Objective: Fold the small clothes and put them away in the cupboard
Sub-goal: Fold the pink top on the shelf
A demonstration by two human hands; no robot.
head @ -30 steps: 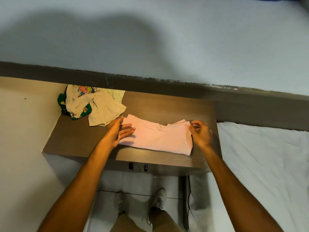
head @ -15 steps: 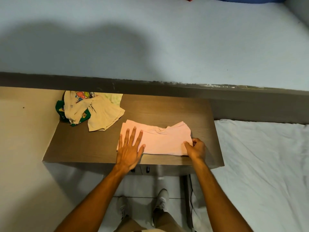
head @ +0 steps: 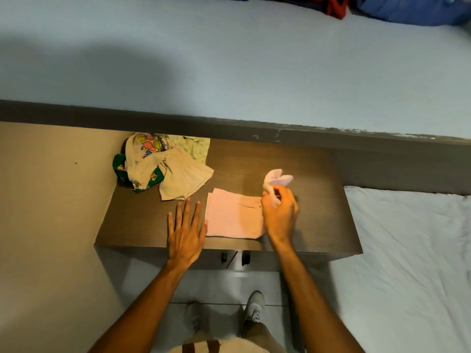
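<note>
Right hand (head: 279,215) lifted pink garment (head: 233,217) end, blurred, pinching it; left hand (head: 185,231) flat, spread.

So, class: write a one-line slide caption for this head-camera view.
Right hand lifts one end of the pink garment while left hand lies flat beside it.

place: home bedroom | bed: white-sheeted mattress (head: 407,263) just right of a small wooden bedside table (head: 318,200) | table: pile of small clothes (head: 163,169) heaped at its back left corner | floor: pale tiles (head: 229,289) underfoot
</note>
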